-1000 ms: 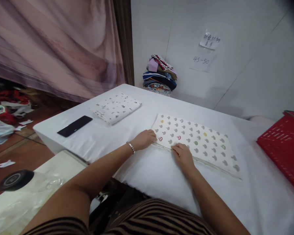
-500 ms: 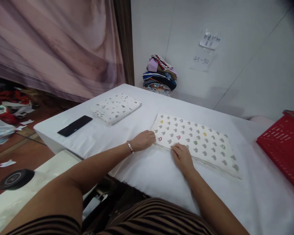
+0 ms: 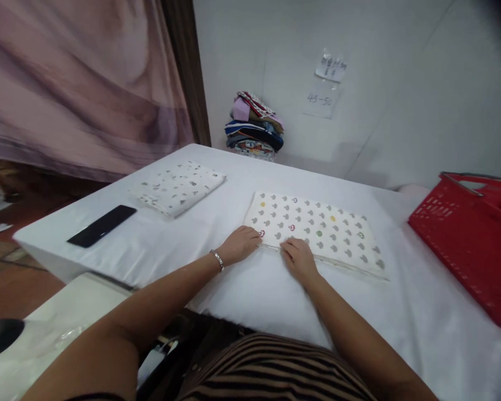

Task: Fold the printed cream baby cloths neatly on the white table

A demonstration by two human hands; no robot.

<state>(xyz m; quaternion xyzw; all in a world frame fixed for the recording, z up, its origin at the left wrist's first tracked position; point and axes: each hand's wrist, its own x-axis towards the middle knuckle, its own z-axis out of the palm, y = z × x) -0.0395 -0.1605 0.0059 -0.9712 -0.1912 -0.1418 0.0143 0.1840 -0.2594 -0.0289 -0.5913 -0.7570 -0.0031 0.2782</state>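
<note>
A folded white cloth with grey, red, yellow and green mushroom prints (image 3: 313, 228) lies flat on the white-covered table (image 3: 242, 295). My left hand (image 3: 241, 244), with a bracelet at the wrist, is closed at the cloth's near left corner, fingertips on its edge. Close by on the right, my right hand (image 3: 299, 258) has its fingers pressed together on the near edge of the same cloth. Both thumbs are partly hidden. A second folded cloth with small dark prints (image 3: 179, 186) rests farther left, touched by neither hand.
A black flat object (image 3: 102, 225) lies at the table's left. The red basket (image 3: 471, 239) stands at the right. Folded fabrics (image 3: 254, 125) are stacked behind the table by the wall. A pale surface with a dark round object (image 3: 2, 337) is at lower left.
The view has turned slightly right, so most things appear farther left and more of the red basket shows. Both hands remain at the mushroom cloth's near edge.
</note>
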